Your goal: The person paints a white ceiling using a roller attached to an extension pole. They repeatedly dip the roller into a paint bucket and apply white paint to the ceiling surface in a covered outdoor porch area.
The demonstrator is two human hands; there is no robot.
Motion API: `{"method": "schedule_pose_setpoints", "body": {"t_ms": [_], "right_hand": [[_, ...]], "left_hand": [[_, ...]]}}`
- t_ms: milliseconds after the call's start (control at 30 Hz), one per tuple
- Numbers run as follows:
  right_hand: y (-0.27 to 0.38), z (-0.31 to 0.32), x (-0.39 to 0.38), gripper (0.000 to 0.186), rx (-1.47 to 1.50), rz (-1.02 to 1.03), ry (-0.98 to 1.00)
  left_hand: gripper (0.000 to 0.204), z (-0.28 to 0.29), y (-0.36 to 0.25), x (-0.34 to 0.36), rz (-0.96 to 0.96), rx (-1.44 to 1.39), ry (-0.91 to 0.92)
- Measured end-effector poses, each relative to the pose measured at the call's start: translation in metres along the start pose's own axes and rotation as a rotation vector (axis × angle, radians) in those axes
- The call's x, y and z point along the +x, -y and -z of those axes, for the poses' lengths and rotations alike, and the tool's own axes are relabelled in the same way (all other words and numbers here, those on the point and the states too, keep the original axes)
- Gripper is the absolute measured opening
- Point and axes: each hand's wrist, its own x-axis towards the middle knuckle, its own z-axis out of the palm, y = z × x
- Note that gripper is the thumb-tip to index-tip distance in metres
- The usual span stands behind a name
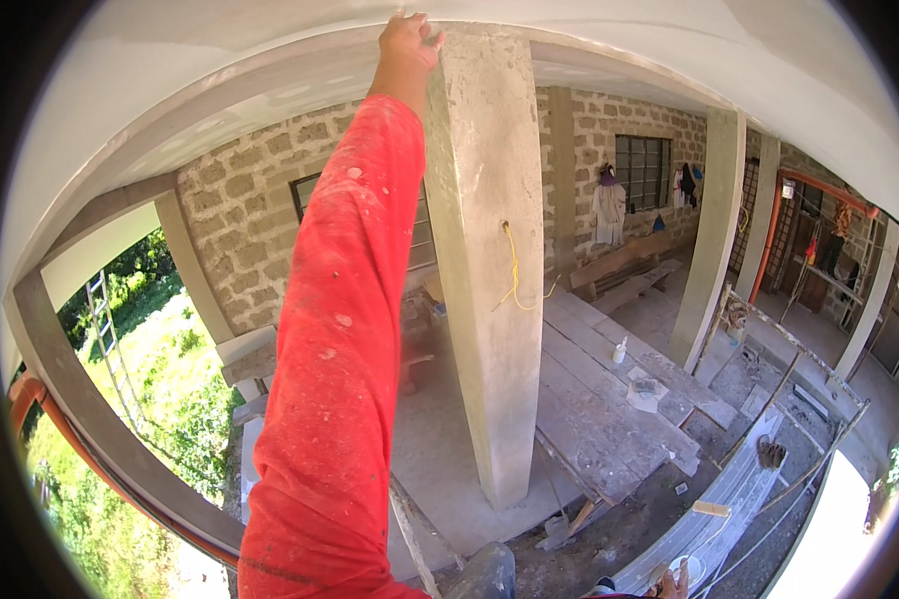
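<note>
My left hand (410, 40), at the end of a red, paint-flecked sleeve, reaches up to the white ceiling edge (489, 20) at the top of a grey concrete column (484, 260); its fingers are apart, partly bent. A yellow wire (517, 275) hangs from the column. At the bottom right, my right hand (669, 584) is closed on a white round container (687, 569), only partly in view, over long pale planks (719, 529). My knee shows at the bottom middle.
Plank platform (609, 409) with white bottle (619, 349), metal scaffold frame (819, 399), further columns (709, 240), bench (629, 250), hung clothes (609, 205) on block wall. A person (839, 250) stands on scaffolding at far right. A ladder (110, 329) leans outside at left.
</note>
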Motion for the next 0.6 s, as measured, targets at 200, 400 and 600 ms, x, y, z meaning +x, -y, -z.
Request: {"method": "schedule_pose_setpoints", "body": {"t_ms": [200,400,600], "right_hand": [[-0.004,0.001,0.002,0.067,0.002,0.001,0.002],[0.003,-0.008,-0.005,0.066,-0.015,-0.002,-0.018],[0.001,-0.004,-0.001,0.065,-0.017,0.001,-0.027]], "left_hand": [[0.056,0.002,0.001,-0.007,0.013,-0.024,0.007],[0.041,0.009,0.001,-0.010,0.041,0.049,-0.152],[0.046,0.010,0.005,-0.002,0.011,0.050,0.002]]}}
